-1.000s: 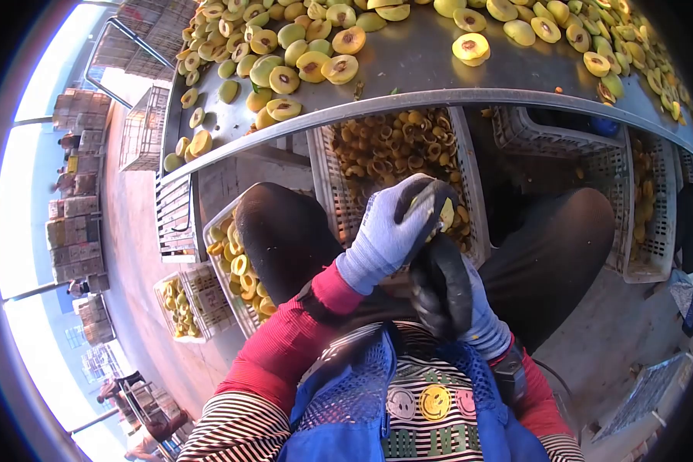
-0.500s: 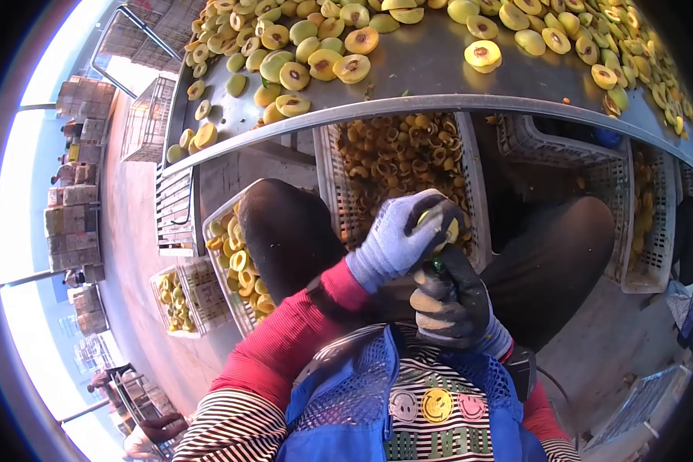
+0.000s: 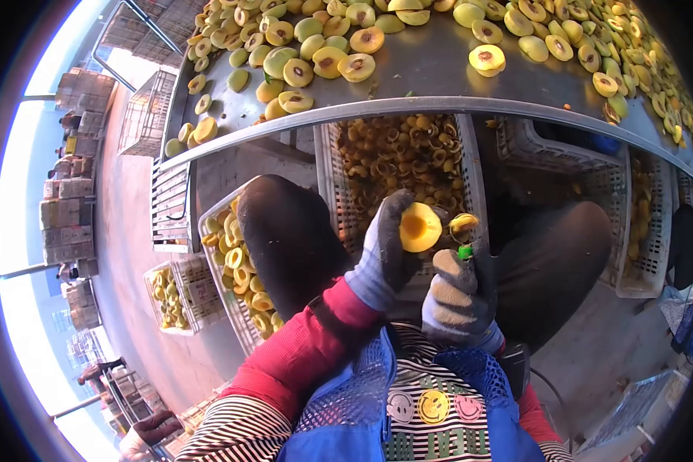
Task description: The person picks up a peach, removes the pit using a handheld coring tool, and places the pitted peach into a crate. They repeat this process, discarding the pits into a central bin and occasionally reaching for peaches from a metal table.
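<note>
My gloved left hand [image 3: 385, 250] is closed round a yellow peach half [image 3: 420, 228], its cut face turned up with a smooth hollow in the middle. Just right of it, my gloved right hand [image 3: 458, 304] grips a small tool with a green part [image 3: 465, 252] showing above the fingers; most of the tool is hidden. A scooped-out piece of peach core [image 3: 463, 224] sits at the tool's upper end, apart from the half. Below both hands stands a crate [image 3: 325, 165] full of brown and orange scooped-out pieces [image 3: 400, 158].
A metal table [image 3: 423, 73] ahead carries many peach halves, its raised rim [image 3: 454, 102] crossing above my knees. A crate of hollowed halves [image 3: 242, 269] stands by my left knee, a smaller crate [image 3: 204, 296] farther left. More crates [image 3: 562, 150] stand under the table at right.
My hands have moved apart. The peach half now faces up in my left hand, and the cut-out core piece shows on the tool in my right hand.
</note>
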